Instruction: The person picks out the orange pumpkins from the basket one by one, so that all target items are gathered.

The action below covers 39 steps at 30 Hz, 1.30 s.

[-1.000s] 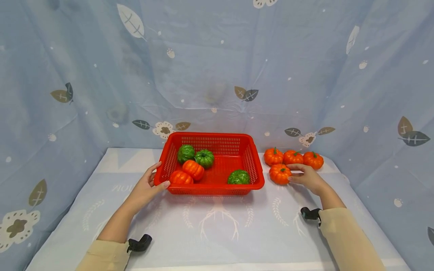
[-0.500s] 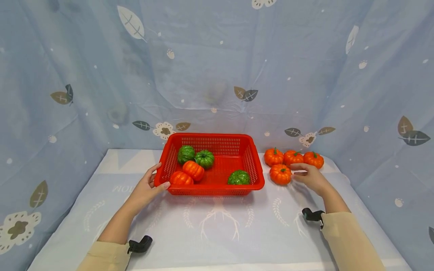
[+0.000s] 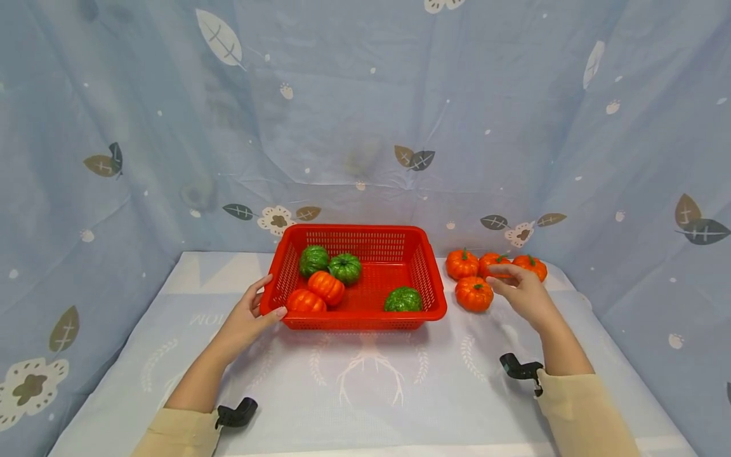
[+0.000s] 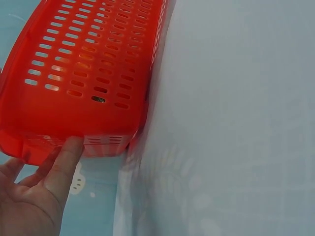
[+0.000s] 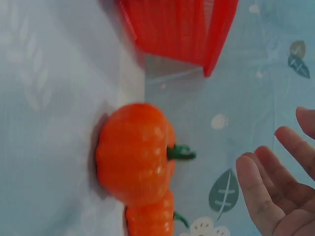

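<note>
Front pumpkin (image 3: 474,294): light, stiff, slightly slick, I judge — best held round the ribbed sides, not by the stem (image 3: 478,287).
Table (image 3: 320,425): front pumpkin stands here, right of the basket (image 3: 364,315), before three back pumpkins (image 3: 462,264).
Right hand (image 3: 525,298): empty, fingers parted — raised just right of the front pumpkin, not touching.
Left hand (image 3: 245,320): grips the basket's near-left corner.

On my screen I see a red basket (image 3: 354,316), orange pumpkins (image 3: 473,295), green pumpkins (image 3: 403,299), cream sleeves (image 3: 588,409), a pale desk (image 3: 320,419) with white sprigs (image 3: 469,360) and a blue curtain (image 3: 354,82) with leaves (image 3: 422,160) and flowers (image 3: 277,220).
</note>
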{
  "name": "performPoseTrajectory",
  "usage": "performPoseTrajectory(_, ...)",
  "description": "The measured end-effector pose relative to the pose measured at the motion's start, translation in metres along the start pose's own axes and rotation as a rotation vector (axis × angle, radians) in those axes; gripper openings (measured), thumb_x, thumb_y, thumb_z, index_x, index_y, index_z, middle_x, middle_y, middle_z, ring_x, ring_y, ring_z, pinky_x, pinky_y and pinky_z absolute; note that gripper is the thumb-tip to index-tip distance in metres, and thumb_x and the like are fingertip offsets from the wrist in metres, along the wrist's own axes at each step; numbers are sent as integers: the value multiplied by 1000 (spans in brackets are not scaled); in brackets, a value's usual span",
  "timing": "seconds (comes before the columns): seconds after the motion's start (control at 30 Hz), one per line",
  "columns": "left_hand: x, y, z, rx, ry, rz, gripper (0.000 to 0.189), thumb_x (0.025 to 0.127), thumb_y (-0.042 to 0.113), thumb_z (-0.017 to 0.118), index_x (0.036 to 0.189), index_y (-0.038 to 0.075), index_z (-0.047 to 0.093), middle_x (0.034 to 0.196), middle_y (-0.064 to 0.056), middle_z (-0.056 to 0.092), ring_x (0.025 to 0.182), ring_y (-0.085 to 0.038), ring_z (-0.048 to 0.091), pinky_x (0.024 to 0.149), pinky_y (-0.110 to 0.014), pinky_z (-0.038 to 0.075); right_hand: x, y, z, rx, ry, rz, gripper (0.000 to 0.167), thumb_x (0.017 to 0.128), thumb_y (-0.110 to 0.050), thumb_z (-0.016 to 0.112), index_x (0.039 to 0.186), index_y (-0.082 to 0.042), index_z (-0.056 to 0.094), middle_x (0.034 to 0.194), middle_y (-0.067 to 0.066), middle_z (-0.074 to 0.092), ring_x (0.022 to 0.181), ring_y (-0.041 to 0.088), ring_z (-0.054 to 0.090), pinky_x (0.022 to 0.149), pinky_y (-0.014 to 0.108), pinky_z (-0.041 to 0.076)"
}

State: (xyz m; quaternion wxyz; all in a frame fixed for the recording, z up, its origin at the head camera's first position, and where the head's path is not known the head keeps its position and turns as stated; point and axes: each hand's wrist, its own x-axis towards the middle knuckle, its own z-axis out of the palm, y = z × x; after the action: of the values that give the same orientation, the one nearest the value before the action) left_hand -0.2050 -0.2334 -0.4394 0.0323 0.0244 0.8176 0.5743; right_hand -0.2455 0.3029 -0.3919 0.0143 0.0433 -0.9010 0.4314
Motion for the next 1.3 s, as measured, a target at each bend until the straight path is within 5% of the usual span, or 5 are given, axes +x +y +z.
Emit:
performPoseTrajectory(0.2,0,-2,0,-10,-3,8,92,93,29,72,162,19,12,154,-26,34,135,-43,45,100,-46,49,-4,-18,24,66,116,-53,43,101,-33,62,132,-3,61,130,18,59,113,35,61,92,31,55)
performPoseTrajectory(0.33,1,-3,0,-17,-7,14,92,93,28,71,162,18,11,154,-26,34,135,-43,45,100,-45,50,-1,-35,41,124,177,-133,38,99,-30,64,125,-2,65,123,16,63,107,28,62,83,11,50)
performPoseTrajectory(0.5,0,-2,-1,-35,-2,23,91,93,27,72,162,19,13,153,-25,37,134,-43,47,98,-42,51,7,-63,65,175,199,-254,31,97,-23,68,120,-2,68,115,13,68,105,20,63,85,15,50)
performPoseTrajectory(0.73,2,-2,-2,-40,-2,19,92,93,28,73,162,20,13,153,-24,36,135,-42,46,98,-43,50,21,-93,104,228,100,-323,32,96,-29,69,119,-7,69,118,12,68,109,25,63,93,46,55)
performPoseTrajectory(1.3,2,-5,-2,-55,-11,27,90,93,26,72,161,21,15,153,-24,38,133,-42,48,98,-41,51,49,-149,181,80,-134,-265,25,93,-25,73,116,-15,70,119,6,68,108,23,64,89,42,56)
